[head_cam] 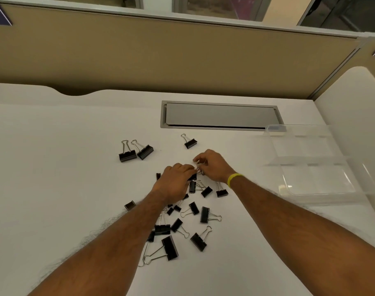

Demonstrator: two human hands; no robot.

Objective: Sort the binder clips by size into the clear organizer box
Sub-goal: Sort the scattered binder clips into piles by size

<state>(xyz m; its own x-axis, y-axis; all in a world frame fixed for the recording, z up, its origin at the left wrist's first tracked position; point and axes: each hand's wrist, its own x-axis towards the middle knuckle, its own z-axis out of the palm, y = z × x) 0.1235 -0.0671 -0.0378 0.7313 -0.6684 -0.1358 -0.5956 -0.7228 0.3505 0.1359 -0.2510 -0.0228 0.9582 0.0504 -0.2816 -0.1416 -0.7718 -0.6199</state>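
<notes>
binder clips (204, 214) scattered, left hand (173, 184) and right hand (212, 165) seemingly pinching one, clear organizer box (310, 163) apart

I see black clips (169, 247) with silver wire handles on a plain white desk (54, 167), and a clear, colourless box (310, 165). A yellow wristband (232, 179) shows, the partition (161, 56) behind is tan and the desk hatch (218, 115) is grey.

Stretched forward palms down, the left hand (175, 181) and the right hand (213, 165) meet fingertip to fingertip, fingers curled, together pinching a small black metal binder clip (193, 176) between them.
</notes>
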